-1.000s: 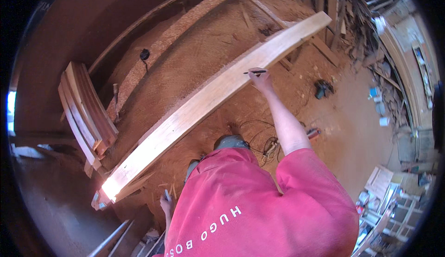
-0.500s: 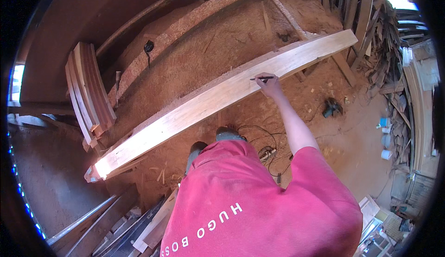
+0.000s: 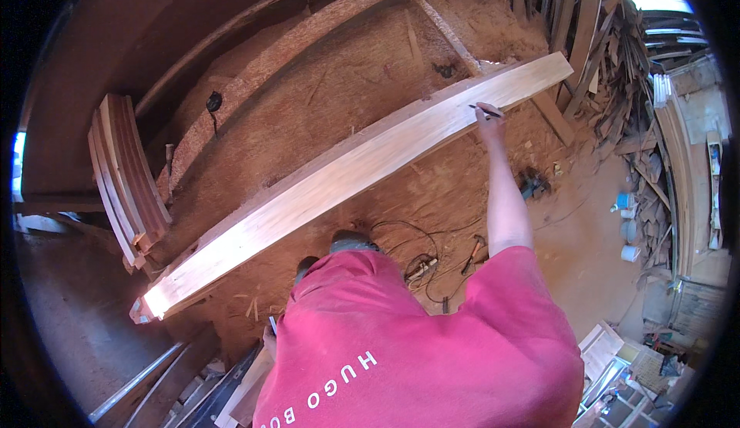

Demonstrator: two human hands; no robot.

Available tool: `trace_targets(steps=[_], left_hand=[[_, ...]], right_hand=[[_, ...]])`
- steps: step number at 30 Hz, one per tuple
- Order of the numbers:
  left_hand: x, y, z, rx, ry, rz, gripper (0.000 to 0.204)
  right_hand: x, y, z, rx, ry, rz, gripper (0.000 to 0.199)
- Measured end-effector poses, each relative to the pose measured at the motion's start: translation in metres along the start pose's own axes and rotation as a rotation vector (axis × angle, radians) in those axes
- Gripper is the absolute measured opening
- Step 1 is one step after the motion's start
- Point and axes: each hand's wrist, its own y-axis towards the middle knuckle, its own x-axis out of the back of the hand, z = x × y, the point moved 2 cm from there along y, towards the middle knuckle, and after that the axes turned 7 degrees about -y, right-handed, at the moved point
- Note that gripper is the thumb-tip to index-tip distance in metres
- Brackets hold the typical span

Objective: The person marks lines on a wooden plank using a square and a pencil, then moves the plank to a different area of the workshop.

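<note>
My right hand (image 3: pixel 491 123) is closed around a slim dark pen (image 3: pixel 483 109). Its tip points at the pale upper face of a long, smooth wooden beam (image 3: pixel 362 158), toward the far right end. The beam runs from near left to far right across the view. At my left side, by the edge of the red shirt, a small part of my left hand (image 3: pixel 269 338) shows. It looks closed around a slim pale thing (image 3: pixel 273 325) that I cannot make out; the rest is hidden by the shirt.
Curved boards (image 3: pixel 127 181) are stacked at the left. A rough curved plank (image 3: pixel 301 50) lies beyond the beam on sawdust. A hammer (image 3: pixel 472 254), a power tool (image 3: pixel 533 183) and cables lie on the floor at the right. White buckets (image 3: pixel 629 231) stand farther right, beside scrap wood.
My right hand has moved up and to the right along the beam with the pen. The view has shifted, and part of my left hand shows beside the shirt.
</note>
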Motion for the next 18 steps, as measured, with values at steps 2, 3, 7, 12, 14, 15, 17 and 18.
trace_targets(steps=[2,3,7,12,14,15,17,18], left_hand=[[-0.005,-0.009,-0.002,0.016,0.012,0.007,0.023],[-0.013,-0.012,-0.005,0.023,0.011,0.018,0.023],[-0.007,-0.025,-0.01,0.042,0.053,0.008,0.025],[-0.027,-0.034,-0.019,0.038,0.057,0.064,0.027],[-0.019,-0.042,-0.019,0.039,0.084,0.066,0.028],[0.003,-0.053,-0.014,0.055,0.11,0.042,0.028],[0.001,-0.049,-0.042,0.001,0.13,0.071,0.029],[0.002,-0.052,-0.058,-0.011,0.148,0.077,0.03]], right_hand=[[0.013,0.023,-0.03,-0.023,-0.024,-0.013,0.02],[0.022,0.035,-0.05,-0.023,0.013,0.014,0.022],[0.024,0.042,-0.068,-0.082,0.079,0.167,0.023],[0.076,0.06,-0.079,0.029,-0.14,0.032,0.023],[0.059,0.049,-0.047,-0.026,-0.204,-0.021,0.024],[0.034,0.026,0.002,-0.097,-0.234,-0.045,0.024],[0.018,0.025,0.008,-0.006,-0.199,-0.127,0.023],[-0.007,0.011,0.024,0.089,-0.113,-0.11,0.024]])
